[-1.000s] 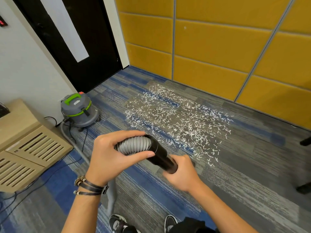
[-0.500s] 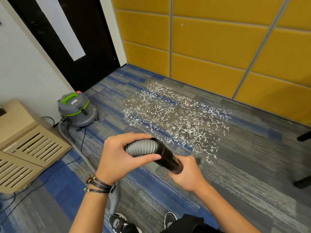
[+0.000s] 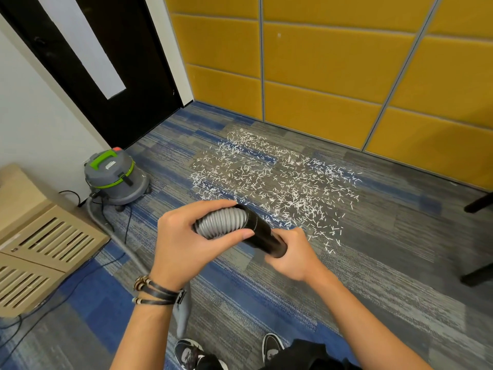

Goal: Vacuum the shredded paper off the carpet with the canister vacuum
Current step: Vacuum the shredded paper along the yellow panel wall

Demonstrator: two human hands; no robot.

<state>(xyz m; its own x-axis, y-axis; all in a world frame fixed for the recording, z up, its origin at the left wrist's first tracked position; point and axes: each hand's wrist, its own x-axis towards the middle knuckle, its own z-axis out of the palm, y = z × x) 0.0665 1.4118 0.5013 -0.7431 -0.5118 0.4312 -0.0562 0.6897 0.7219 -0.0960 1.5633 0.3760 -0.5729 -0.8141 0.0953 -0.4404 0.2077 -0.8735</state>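
White shredded paper [image 3: 277,182] lies scattered over the blue-grey carpet [image 3: 373,276] in front of the yellow wall. The grey and green canister vacuum [image 3: 114,177] stands at the left by the door. Its ribbed grey hose [image 3: 221,221] ends in a black tube [image 3: 264,235]. My left hand [image 3: 186,239] grips the ribbed hose end. My right hand [image 3: 293,255] grips the black tube just below it. The tube's far end is hidden behind my right hand.
A beige slatted cabinet [image 3: 34,236] stands at the left with black cables [image 3: 80,276] on the floor beside it. A black door [image 3: 106,62] is behind the vacuum. Dark furniture legs [image 3: 477,273] reach in at the right edge. My shoes [image 3: 192,353] are at the bottom.
Both hands, holding the hose and tube, have shifted slightly forward and right toward the paper. The grips are unchanged.
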